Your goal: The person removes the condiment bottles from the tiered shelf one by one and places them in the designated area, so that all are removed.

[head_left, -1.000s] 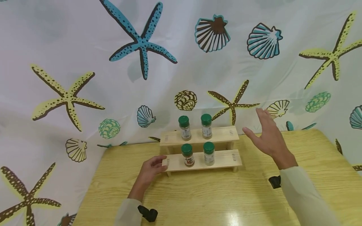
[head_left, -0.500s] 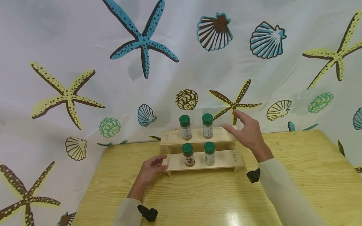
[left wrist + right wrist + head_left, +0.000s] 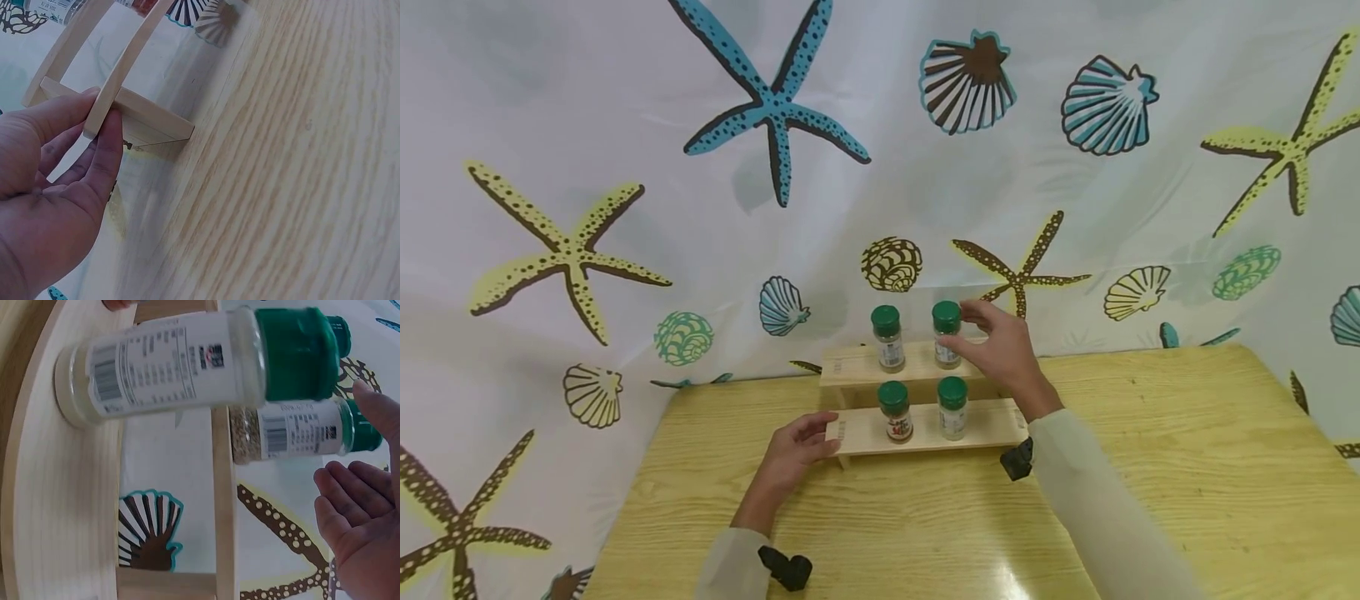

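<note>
A two-tier wooden spice rack (image 3: 859,431) stands against the patterned backdrop. My left hand (image 3: 792,450) pinches the left end of its lower board between thumb and fingers, seen close up in the left wrist view. On the upper tier stand two green-capped spice jars, left (image 3: 889,343) and right (image 3: 947,315). Two more stand on the lower tier, a reddish-labelled one (image 3: 896,412) and a pale one (image 3: 952,410). My right hand (image 3: 1002,346) is at the upper right jar; in the right wrist view its thumb and fingers are spread apart near that jar's cap (image 3: 365,427).
A yellow wood-grain table (image 3: 910,525) bears the rack near its back edge. Behind it hangs a white cloth (image 3: 850,217) printed with starfish and shells. Black wrist-camera mounts sit on the left wrist (image 3: 786,568) and right wrist (image 3: 1017,460).
My right hand has moved left, from beside the rack to the upper right jar. The left hand keeps its place on the lower board. The jars have not moved.
</note>
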A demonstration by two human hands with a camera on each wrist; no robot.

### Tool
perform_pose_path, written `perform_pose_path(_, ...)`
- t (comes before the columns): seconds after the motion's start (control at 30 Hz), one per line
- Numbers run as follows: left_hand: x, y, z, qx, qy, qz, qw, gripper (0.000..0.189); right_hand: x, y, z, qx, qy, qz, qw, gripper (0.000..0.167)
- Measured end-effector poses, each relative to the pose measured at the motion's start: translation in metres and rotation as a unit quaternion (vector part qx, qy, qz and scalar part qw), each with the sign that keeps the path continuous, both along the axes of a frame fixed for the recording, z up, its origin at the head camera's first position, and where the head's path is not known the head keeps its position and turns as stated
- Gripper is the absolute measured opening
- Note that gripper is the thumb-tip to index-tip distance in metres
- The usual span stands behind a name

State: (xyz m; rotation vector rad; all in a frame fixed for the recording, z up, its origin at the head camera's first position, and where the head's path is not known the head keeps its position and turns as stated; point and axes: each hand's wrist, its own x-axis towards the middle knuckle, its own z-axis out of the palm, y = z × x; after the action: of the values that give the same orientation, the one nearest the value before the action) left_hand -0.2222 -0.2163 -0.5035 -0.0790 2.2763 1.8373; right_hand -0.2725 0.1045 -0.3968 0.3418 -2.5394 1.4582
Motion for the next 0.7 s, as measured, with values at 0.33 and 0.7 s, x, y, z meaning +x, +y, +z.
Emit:
perform_pose_path(0.33, 0.000, 0.000, 0.004, 0.001, 0.003, -0.006, 1.0000, 0.049, -0.005, -0.018, -0.002, -0.009, 0.015, -0.015, 0.9997, 0.052)
perform_pose_path(0.7, 0.000, -0.001, -0.001, 0.007, 0.003, -0.004, 1.0000, 0.048, -0.004, -0.021, -0.005, 0.023, 0.003, -0.029, 0.9993, 0.051)
